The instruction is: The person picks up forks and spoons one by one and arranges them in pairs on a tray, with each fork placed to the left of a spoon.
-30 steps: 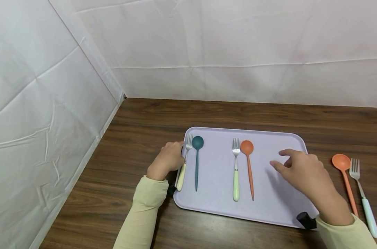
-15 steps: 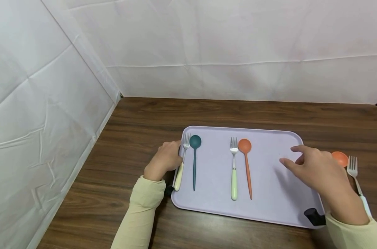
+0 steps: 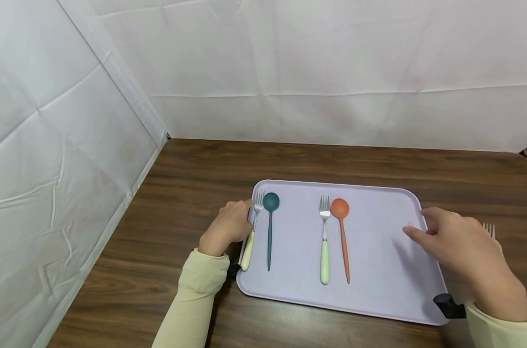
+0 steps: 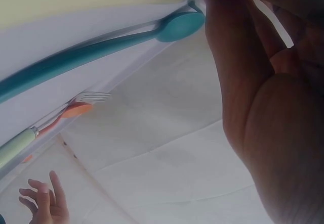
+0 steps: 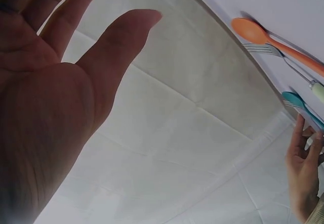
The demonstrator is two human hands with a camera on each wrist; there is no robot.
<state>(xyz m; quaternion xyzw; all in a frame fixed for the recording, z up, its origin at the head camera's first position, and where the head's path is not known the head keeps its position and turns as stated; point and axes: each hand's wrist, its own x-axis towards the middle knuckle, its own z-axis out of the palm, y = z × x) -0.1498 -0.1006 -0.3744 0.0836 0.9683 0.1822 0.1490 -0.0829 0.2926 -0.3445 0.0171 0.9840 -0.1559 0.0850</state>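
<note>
Wrinkled white cloth lines the back and left of a dark wood table, where a lilac tray lies with 4 utensils on it. At its left rim is the left hand, beside the neck of a yellow-handled fork; whether its grip has hold of rim or fork, I cannot tell. To the right lie a teal spoon, then a green-handled fork and an orange spoon side by side. At the right rim, the right hand has an empty grip, thumb and fingers spread apart. Beyond it, 1 more fork shows, mostly hidden.
</note>
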